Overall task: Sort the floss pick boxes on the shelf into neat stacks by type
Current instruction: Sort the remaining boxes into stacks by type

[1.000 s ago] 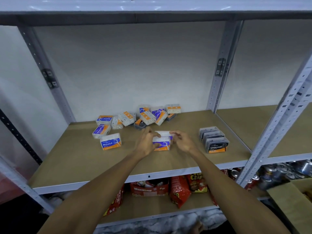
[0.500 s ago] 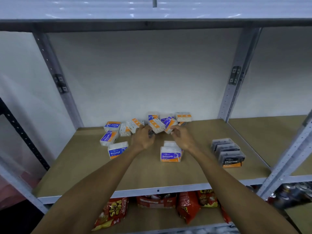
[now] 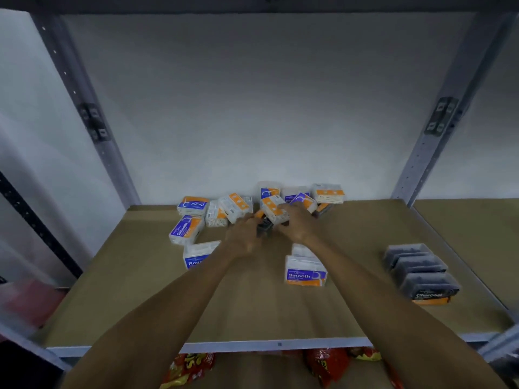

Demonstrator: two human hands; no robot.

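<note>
1. Both my hands are in the loose pile (image 3: 252, 206) at twelve o'clock on the shelf (image 3: 140, 304). My left hand (image 3: 243, 237) and right hand (image 3: 297, 223) meet at a dark box (image 3: 264, 227); blur hides whether the fingers have closed on it.
2. I judge it best to lift the dark box straight out, so the white boxes leaning on it don't tumble.
3. It likely belongs with the Charcoal row (image 3: 421, 272), dark grey and neat, at three o'clock.
4. The Smooth stack (image 3: 306, 269), white with blue-orange labels, sits at centre; a Round box (image 3: 198, 255) lies at nine o'clock.
</note>
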